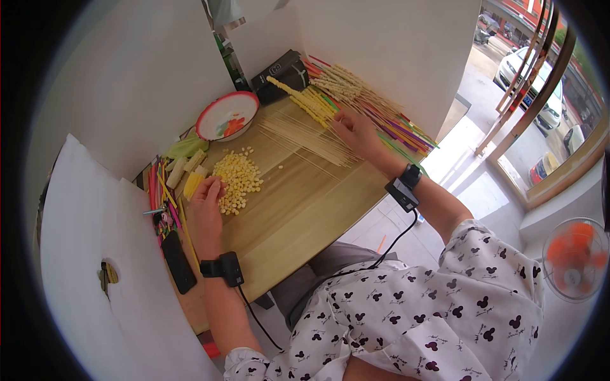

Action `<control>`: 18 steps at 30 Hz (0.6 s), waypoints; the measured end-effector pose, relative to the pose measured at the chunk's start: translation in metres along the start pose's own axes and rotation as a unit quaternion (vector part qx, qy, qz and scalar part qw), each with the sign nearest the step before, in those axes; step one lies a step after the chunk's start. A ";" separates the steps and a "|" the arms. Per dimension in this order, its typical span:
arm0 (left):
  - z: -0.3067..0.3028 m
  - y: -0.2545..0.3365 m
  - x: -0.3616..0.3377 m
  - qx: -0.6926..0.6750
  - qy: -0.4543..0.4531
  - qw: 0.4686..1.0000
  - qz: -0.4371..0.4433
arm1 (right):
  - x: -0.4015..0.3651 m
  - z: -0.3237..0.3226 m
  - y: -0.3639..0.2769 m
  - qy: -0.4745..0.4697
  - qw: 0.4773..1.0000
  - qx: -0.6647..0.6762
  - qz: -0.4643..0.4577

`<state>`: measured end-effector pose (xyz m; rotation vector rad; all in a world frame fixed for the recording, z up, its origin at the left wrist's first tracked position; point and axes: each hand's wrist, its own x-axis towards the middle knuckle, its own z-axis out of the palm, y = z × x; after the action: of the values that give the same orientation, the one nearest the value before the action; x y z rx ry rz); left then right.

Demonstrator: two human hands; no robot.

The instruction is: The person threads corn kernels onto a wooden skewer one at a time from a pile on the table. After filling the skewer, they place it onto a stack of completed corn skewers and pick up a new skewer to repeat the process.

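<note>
My left hand [208, 192] is at the left edge of a pile of loose yellow corn kernels [237, 180]. Its thumb and fingers are pinched together; whatever they hold is too small or hidden to make out. Just behind it lie pieces of corn cob [180, 170], one with yellow kernels on it. My right hand [356, 132] is closed at the near end of a row of skewers threaded with yellow corn kernels [310, 103], seemingly gripping one of them, though the fingers partly hide it. Bare thin wooden skewers [311, 141] lie beside and below this hand.
A white bowl with a red rim [202, 122] stands at the back. Paler threaded skewers [343, 84] and coloured sticks [399, 130] fill the back right. A black bag [279, 73] leans by the wall. Along the left edge lie a phone [178, 261] and more coloured sticks [154, 181].
</note>
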<state>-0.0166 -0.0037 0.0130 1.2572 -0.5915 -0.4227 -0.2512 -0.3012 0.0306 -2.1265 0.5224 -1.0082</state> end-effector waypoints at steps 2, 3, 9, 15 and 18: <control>0.011 0.000 -0.004 0.052 -0.008 0.999 -0.002 | 0.001 0.002 -0.018 -0.023 0.995 0.096 0.014; 0.013 -0.002 -0.004 0.073 -0.026 0.997 0.008 | 0.001 0.005 -0.028 -0.038 0.981 0.189 0.026; 0.025 -0.016 -0.005 0.220 -0.089 0.971 0.039 | 0.012 0.025 -0.051 -0.114 0.957 0.265 0.031; 0.059 -0.009 -0.007 0.359 -0.138 0.919 0.091 | 0.021 0.044 -0.057 -0.145 0.949 0.270 0.068; 0.082 -0.007 0.007 0.427 -0.182 0.872 0.152 | 0.020 0.054 -0.056 -0.154 0.941 0.294 0.072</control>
<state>-0.0623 -0.0722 0.0236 1.8955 -1.3802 -0.1124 -0.1939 -0.2528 0.0587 -1.6339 0.1828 -0.6252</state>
